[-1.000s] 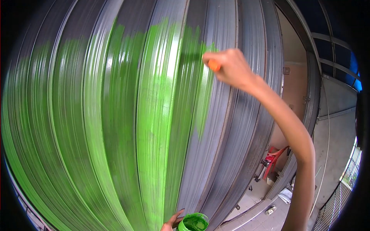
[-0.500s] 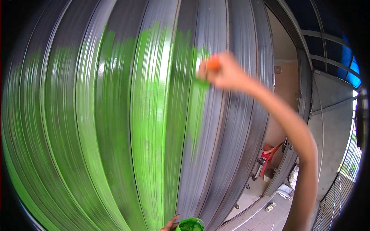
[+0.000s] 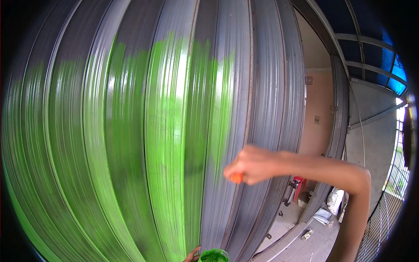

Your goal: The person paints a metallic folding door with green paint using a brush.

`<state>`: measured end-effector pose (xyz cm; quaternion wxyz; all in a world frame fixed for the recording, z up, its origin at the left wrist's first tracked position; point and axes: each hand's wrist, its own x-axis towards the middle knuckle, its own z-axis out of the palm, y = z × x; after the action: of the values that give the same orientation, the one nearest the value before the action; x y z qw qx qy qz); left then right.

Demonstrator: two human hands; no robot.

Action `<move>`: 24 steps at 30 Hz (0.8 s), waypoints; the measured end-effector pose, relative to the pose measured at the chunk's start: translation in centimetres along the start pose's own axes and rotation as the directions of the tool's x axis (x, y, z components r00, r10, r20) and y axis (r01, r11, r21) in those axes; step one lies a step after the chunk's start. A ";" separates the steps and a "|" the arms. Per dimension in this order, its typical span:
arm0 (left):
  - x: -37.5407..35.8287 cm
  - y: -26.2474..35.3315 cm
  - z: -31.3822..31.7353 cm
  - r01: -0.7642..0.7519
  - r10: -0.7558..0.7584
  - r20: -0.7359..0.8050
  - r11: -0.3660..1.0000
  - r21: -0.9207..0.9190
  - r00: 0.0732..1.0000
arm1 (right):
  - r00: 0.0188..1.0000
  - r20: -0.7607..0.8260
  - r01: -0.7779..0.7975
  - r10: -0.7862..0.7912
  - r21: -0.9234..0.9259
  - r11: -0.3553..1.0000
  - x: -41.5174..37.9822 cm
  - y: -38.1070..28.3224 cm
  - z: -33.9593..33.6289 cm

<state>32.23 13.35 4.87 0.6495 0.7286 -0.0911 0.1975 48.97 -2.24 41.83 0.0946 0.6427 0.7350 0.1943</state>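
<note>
A ribbed metal panel [image 3: 244,43] curves across the view, grey on the right and coated in wet-looking green paint [image 3: 166,122] on the left and middle. My right hand [image 3: 251,165] is closed around a paintbrush, whose orange handle [image 3: 237,177] sticks out of the fist. The bristles are hidden behind the hand, close to the lower edge of the newest green stripe. At the bottom edge my left hand [image 3: 192,255] grips a cup of green paint [image 3: 214,255]; only some fingers and the cup's top show.
To the right is an open doorway [image 3: 317,96] with a red object [image 3: 299,182] inside. A white shoe [image 3: 307,235] and papers [image 3: 322,215] lie on the tiled floor [image 3: 301,251]. A barred gate [image 3: 379,222] stands at far right.
My right hand has moved down the panel with the paintbrush, from the stripe's upper part to its lower end. Green now covers more of that stripe. The left hand stays by the cup.
</note>
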 end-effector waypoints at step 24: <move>1.4 1.7 1.5 -0.015 0.013 -0.052 0.999 -0.035 0.999 | 0.842 -0.529 -0.073 0.100 0.073 0.995 -2.1 7.2 -7.0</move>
<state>33.05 11.83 6.86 0.6632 0.7108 -0.0829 0.2191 53.12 -4.72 50.93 -0.1377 0.5983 0.7073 0.3503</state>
